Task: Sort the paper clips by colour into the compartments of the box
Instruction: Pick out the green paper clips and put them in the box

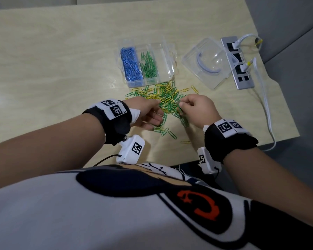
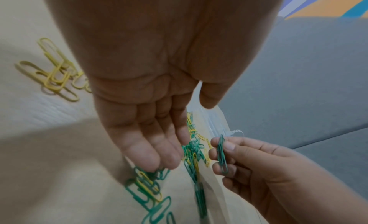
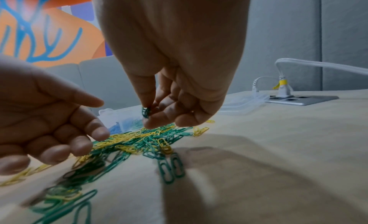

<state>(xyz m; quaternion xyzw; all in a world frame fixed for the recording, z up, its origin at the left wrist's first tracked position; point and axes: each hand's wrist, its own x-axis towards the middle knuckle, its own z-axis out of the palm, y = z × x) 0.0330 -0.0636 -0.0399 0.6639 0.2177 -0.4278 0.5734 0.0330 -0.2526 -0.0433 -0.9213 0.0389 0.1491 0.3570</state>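
A clear compartment box (image 1: pixel 167 51) stands mid-table, with blue clips (image 1: pixel 130 64) in its left compartment and green clips (image 1: pixel 149 66) in the middle one; its right compartment looks empty. In front of it lies a mixed pile of green and yellow clips (image 1: pixel 165 97). My right hand (image 1: pixel 182 107) hovers over the pile's right side, thumb and fingers pinching a small bunch of green clips (image 2: pixel 222 155) (image 3: pixel 145 112). My left hand (image 1: pixel 156 119) is relaxed and holds nothing; its fingertips (image 2: pixel 159 161) sit just above clips at the pile's left side.
The box's clear lid (image 1: pixel 208 62) lies to the right, beside a metal socket strip (image 1: pixel 242 69) with white cables (image 1: pixel 266 105) running off the table's right edge. A few stray yellow clips (image 2: pixel 53 73) lie left of the left hand. The table's front edge is close to my body.
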